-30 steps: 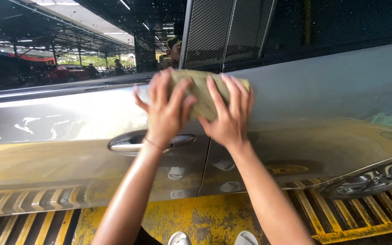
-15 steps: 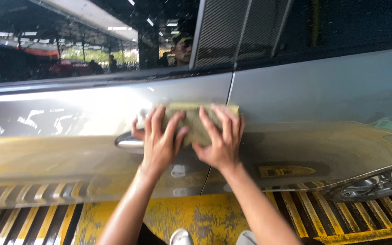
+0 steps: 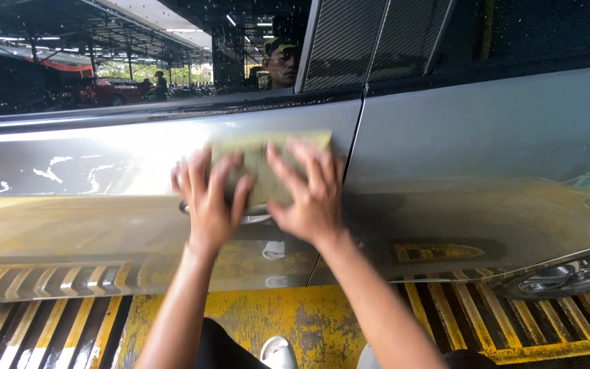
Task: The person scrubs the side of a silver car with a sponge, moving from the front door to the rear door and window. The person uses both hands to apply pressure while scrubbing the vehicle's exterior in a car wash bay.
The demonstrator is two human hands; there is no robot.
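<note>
Cloth: olive-green, flat against the door (image 3: 138,225); the cloth (image 3: 268,164) sits just above the handle, its right edge close to the seam between the two doors.
Left hand: the left hand (image 3: 212,201) lies palm-down on the cloth's lower left part, fingers spread apart and pointing up; it presses flat and does not grip.
Right hand: the right hand (image 3: 308,195) lies palm-down on the cloth's right part, fingers likewise spread and pressed flat; motion blur softens its outline.
Hands to each other: side by side over the handle, near but apart, with cloth showing between them.
Handle: the handle (image 3: 257,219) is mostly covered by the hands; only a short silvery stretch shows under them.
Door: grey painted metal, glossy, with streaked highlights left of the handle and a yellowish reflection across the lower half.
Seam: the seam (image 3: 349,171) runs down just right of the handle; the rear door (image 3: 486,150) lies beyond it.
Window: the window (image 3: 138,61) above the handle is dark glass, reflecting a roofed yard.
Floor: the floor (image 3: 254,321) below the handle is worn yellow paint, flanked by grating bars.
Shoes: two pale shoe tips (image 3: 278,352) show at the bottom edge, under the handle.
</note>
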